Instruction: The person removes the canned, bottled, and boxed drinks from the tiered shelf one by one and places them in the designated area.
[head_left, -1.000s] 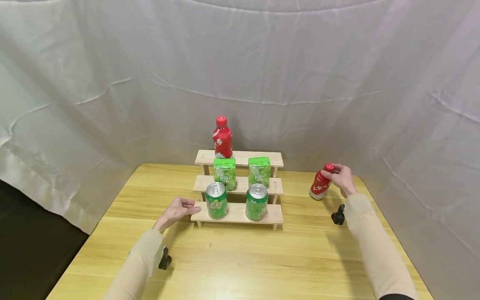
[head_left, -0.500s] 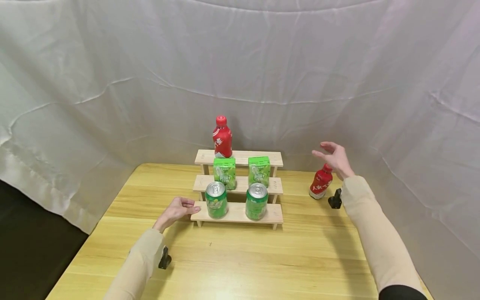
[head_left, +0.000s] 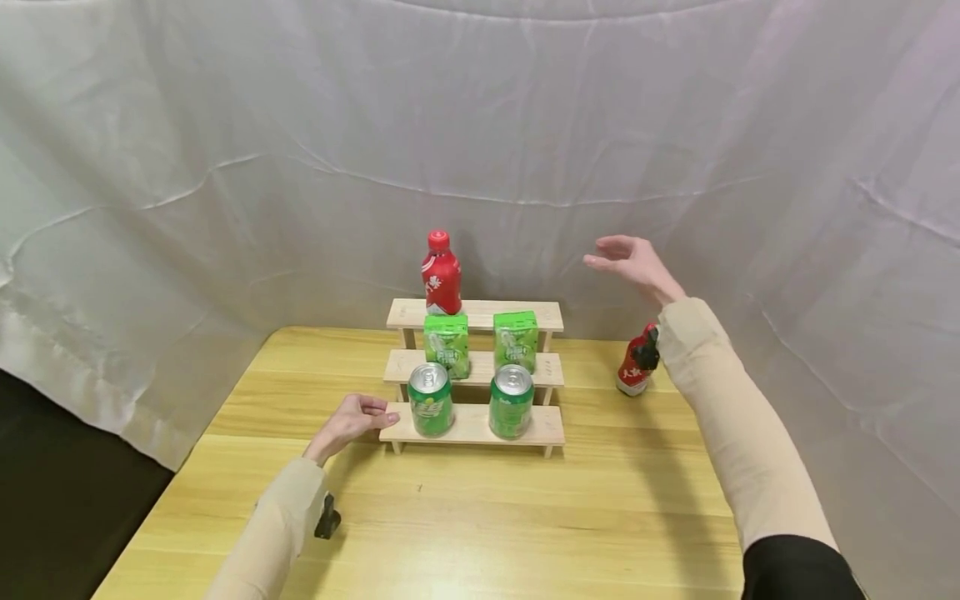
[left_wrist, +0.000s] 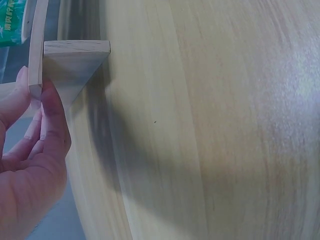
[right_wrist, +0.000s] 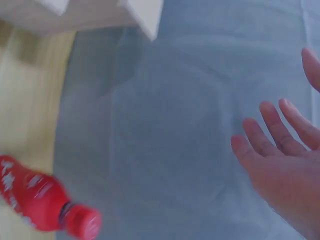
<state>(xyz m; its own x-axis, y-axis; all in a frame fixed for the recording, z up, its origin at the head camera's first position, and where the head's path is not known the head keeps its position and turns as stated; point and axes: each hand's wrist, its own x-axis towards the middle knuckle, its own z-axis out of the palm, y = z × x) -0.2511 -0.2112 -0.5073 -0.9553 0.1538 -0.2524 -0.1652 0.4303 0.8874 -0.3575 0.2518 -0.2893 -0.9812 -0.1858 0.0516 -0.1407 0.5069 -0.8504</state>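
A three-step wooden rack [head_left: 472, 315] stands on the table. One red bottle [head_left: 441, 277] stands on its top step, two green cartons [head_left: 447, 346] on the middle step, and two green cans [head_left: 431, 400] on the bottom step. My left hand [head_left: 352, 419] pinches the left end of the bottom shelf [left_wrist: 35, 75], with fingertips [left_wrist: 50, 107] on both sides of the board. High over the table, right of the rack, my right hand [head_left: 630, 260] is raised with fingers spread, holding nothing. Below it a second red bottle [head_left: 632, 372] [right_wrist: 35, 202] stands on the table, partly hidden by my sleeve.
The yellow wooden table [head_left: 480, 517] is hemmed in by a white cloth backdrop [head_left: 480, 125] behind and on both sides. The table's left edge drops to a dark floor [head_left: 45, 500]. A small black wrist mount [head_left: 327, 522] hangs under my left sleeve.
My right hand let go of the red bottle on the table and rose up and leftward with its fingers spread. The bottle stays standing. My left hand has not moved.
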